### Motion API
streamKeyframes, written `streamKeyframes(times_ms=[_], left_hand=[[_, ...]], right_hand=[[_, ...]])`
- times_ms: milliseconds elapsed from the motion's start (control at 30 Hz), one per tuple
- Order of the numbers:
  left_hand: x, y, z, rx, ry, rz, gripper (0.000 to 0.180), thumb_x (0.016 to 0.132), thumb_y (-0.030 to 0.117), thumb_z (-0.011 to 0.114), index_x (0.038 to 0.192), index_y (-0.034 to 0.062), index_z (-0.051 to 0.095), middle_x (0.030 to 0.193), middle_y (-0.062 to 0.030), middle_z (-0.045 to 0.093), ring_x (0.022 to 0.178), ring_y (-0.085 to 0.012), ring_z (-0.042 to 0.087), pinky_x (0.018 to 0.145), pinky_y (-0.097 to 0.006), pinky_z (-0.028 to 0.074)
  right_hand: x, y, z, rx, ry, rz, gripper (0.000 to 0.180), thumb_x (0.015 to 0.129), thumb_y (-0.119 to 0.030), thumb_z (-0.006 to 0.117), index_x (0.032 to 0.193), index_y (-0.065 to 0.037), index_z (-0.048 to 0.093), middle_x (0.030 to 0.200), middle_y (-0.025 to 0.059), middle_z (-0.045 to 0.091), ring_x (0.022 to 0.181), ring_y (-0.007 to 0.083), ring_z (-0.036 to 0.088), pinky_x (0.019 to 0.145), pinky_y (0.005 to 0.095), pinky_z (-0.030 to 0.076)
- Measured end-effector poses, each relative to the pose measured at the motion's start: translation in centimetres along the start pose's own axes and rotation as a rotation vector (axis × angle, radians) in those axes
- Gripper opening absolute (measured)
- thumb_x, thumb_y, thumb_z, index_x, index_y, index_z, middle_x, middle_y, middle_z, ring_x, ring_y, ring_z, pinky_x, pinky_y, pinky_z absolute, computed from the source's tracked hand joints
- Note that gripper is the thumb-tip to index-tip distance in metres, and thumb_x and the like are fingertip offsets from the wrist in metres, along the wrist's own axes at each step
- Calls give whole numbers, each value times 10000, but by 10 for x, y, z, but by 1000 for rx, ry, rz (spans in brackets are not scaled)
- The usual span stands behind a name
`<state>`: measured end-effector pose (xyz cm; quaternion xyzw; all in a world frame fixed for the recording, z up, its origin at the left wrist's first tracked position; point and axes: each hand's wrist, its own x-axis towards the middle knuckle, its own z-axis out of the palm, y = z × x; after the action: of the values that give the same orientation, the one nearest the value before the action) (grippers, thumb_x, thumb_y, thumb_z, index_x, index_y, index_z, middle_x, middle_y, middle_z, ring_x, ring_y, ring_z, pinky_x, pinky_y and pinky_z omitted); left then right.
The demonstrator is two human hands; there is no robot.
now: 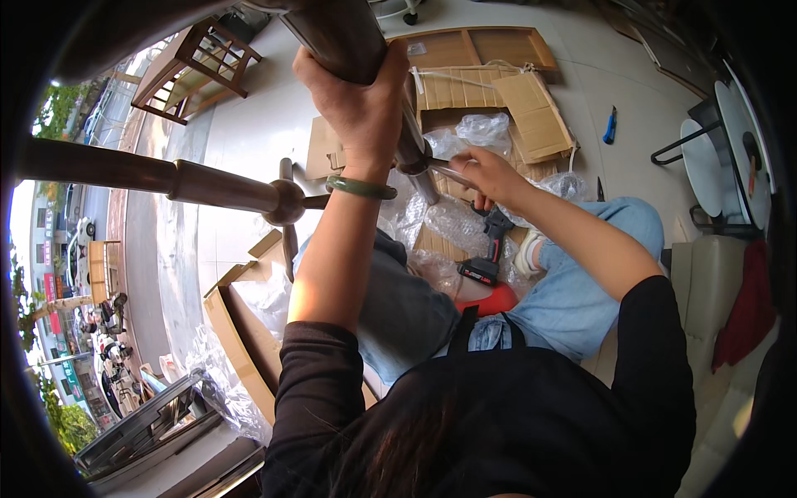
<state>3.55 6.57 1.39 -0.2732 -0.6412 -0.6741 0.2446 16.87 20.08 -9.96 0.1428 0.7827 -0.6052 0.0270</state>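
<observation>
My left hand (361, 108), with a green bangle at its wrist, is wrapped round a thick, dark, shiny post (340, 37) at the top of the view. Lower down the same piece, at a rounded joint, my right hand (491, 178) is closed on a thin metal rod (448, 172) that meets the post. Whether the rod is a tool or a part of the frame, I cannot tell. Below my right hand, a black and red cordless drill (490, 253) stands between my legs. Another dark turned bar (224, 191) with a ball-shaped joint reaches in from the left.
An opened cardboard box (531, 116) with bubble wrap (457, 224) lies ahead. Another carton (237, 332) is at my left. A blue utility knife (610, 124) lies on the tiled floor. White round-seated chairs (701, 166) stand at the right, a wooden rack (195, 70) at the far left.
</observation>
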Motion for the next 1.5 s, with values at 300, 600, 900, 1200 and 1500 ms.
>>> streamKeyframes(times_ms=[300,600,900,1200,1500], left_hand=[[4,-6,-2,-35,-3,-10,677,727,144,837,1211,23,379,1025,-79,523,903,-153,540,808,-302,479],[0,-1,-3,-13,2,36,668,731,138,838,1207,25,383,995,-69,532,858,-148,551,765,-283,490],[0,-2,-1,-29,-9,14,666,731,151,840,1205,23,389,997,-70,527,866,-148,541,767,-294,481],[-1,-4,0,-29,-11,-6,686,728,152,839,1223,18,384,1038,-78,507,905,-160,527,802,-301,468],[0,-6,-1,-28,-19,-17,701,720,175,847,1230,10,395,1064,-91,494,944,-181,519,837,-321,455]], right_hand=[[10,-3,6,213,-181,347,261,963,-275,550,1011,-22,585,717,115,607,425,166,477,382,315,369],[-10,10,20,-702,278,-600,350,905,-337,609,1060,-24,592,746,175,630,611,272,642,598,380,522],[9,4,-3,552,-218,483,274,979,-294,488,1008,-47,603,721,141,633,493,189,575,424,329,430],[-2,18,17,-722,213,-643,331,905,-312,613,1110,-52,612,696,124,599,604,255,618,527,340,497],[4,5,1,186,-174,274,307,942,-334,595,1100,-71,615,665,66,593,460,151,545,407,278,409]])
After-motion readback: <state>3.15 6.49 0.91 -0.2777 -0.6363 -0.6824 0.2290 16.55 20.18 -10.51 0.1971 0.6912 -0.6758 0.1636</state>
